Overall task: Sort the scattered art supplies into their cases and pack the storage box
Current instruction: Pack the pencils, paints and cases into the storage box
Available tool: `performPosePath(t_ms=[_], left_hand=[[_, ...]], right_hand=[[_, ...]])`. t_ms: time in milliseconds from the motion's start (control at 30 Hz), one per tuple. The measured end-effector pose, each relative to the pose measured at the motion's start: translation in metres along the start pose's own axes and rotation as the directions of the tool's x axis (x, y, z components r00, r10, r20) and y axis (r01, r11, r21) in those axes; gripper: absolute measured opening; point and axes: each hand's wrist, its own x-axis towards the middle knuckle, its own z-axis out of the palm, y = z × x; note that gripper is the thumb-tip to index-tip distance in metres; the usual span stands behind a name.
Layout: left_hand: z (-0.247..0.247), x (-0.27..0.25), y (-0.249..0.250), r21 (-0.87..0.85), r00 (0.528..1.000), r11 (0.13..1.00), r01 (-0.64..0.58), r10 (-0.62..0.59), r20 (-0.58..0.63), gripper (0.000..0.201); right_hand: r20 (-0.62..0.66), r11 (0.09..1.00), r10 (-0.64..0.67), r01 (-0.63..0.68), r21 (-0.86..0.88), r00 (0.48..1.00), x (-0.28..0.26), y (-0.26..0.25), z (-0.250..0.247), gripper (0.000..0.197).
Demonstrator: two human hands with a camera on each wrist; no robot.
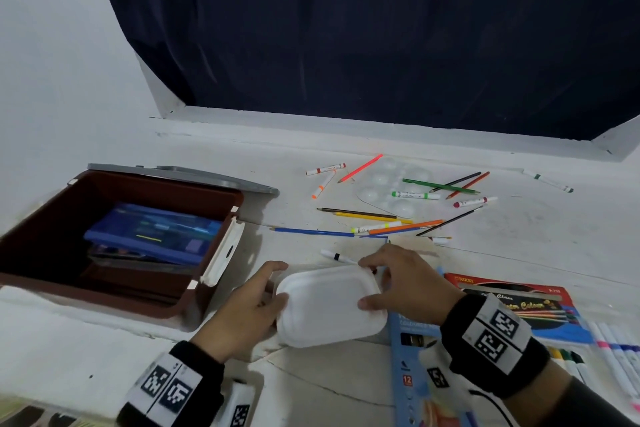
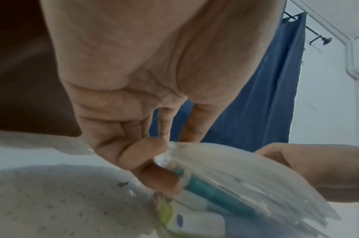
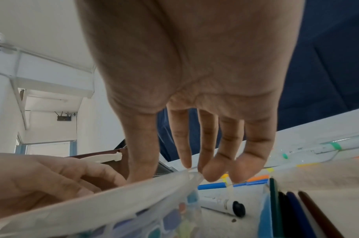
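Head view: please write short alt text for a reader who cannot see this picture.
Two hands, left hand and right hand, hold a white plastic case by its ends on a white table. To the left stands an open brown storage box with a blue case inside; behind lie scattered pencils and markers.

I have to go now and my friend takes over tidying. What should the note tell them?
Left hand and right hand both grip the white plastic case with markers inside.
Brown storage box is open, with a blue pencil case already in it.
Still loose on the table: colored pencils, markers and a clear paint palette.
Left: sort these into cases, pack the box.
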Motion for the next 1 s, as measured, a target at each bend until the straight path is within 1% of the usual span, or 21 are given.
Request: performPosePath(t_ms=[167, 267, 433, 567, 667, 767, 833, 900, 1000], left_hand=[[-0.002, 0.004, 0.006, 0.008, 1.0, 1.0, -0.012, 0.012, 0.016, 0.028], [-0.001, 0.008, 0.007, 0.073, 0.999, 0.996, -0.041, 0.042, -0.005, 0.022], [-0.002, 0.013, 0.009, 0.159, 0.995, 0.983, -0.091, 0.095, -0.019, 0.012], [-0.002, 0.017, 0.008, 0.22, 0.991, 0.967, -0.132, 0.137, -0.007, 0.009], [0.0, 0.016, 0.005, 0.31, 0.981, 0.933, -0.183, 0.196, -0.011, 0.017], [-0.001, 0.011, -0.004, 0.278, 0.983, 0.945, -0.175, 0.181, 0.002, 0.029], [-0.002, 0.007, -0.012, 0.236, 0.99, 0.961, -0.144, 0.142, 0.023, 0.038], [-0.002, 0.004, -0.015, 0.151, 0.994, 0.982, -0.111, 0.107, 0.037, 0.042], [-0.002, 0.002, -0.016, 0.051, 0.994, 0.993, -0.107, 0.106, 0.03, 0.044]], right_hand=[[0.038, 1.0, -0.003, 0.004, -0.013, 0.999, 0.008, 0.003, 0.004, 0.07], [0.067, 1.0, 0.0, 0.0, 0.0, 0.998, 0.011, 0.004, 0.004, 0.071], [0.076, 0.996, -0.011, 0.004, 0.086, 0.997, 0.014, 0.005, 0.006, 0.062], [0.113, 0.985, 0.004, -0.023, 0.17, 0.994, 0.016, 0.008, 0.006, 0.059], [0.111, 0.972, 0.03, -0.055, 0.229, 0.993, 0.016, 0.009, 0.008, 0.058], [0.038, 0.977, 0.045, -0.051, 0.207, 0.998, 0.013, 0.009, 0.012, 0.06], [-0.001, 0.971, 0.057, -0.055, 0.235, 0.998, 0.01, 0.01, 0.014, 0.059], [-0.011, 0.961, 0.061, -0.056, 0.27, 0.998, 0.008, 0.011, 0.016, 0.057], [-0.008, 0.977, 0.029, -0.026, 0.211, 1.0, 0.007, 0.01, 0.017, 0.059]])
